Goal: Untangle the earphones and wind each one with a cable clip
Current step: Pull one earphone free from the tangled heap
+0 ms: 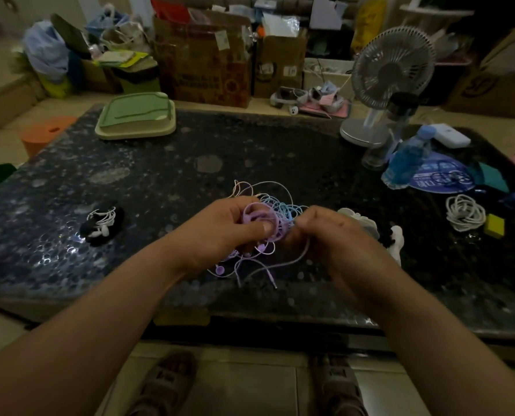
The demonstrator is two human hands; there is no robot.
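Purple thin earphone cable, tangled with pale-blue cable, just above dark speckled stone table: coil gripped by left hand, strand pinched by right hand (plug end dangling).

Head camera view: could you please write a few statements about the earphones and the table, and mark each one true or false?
1. Both the left hand and the right hand hold the purple earphones. True.
2. The blue cable lies well apart from the purple one. False: it is tangled with it between the hands.
3. A white earphone bundle lies on the table, to the left of the hands. True.
4. The fan stands at the table's far left. False: it stands at the far right; a green tray is at the far left.
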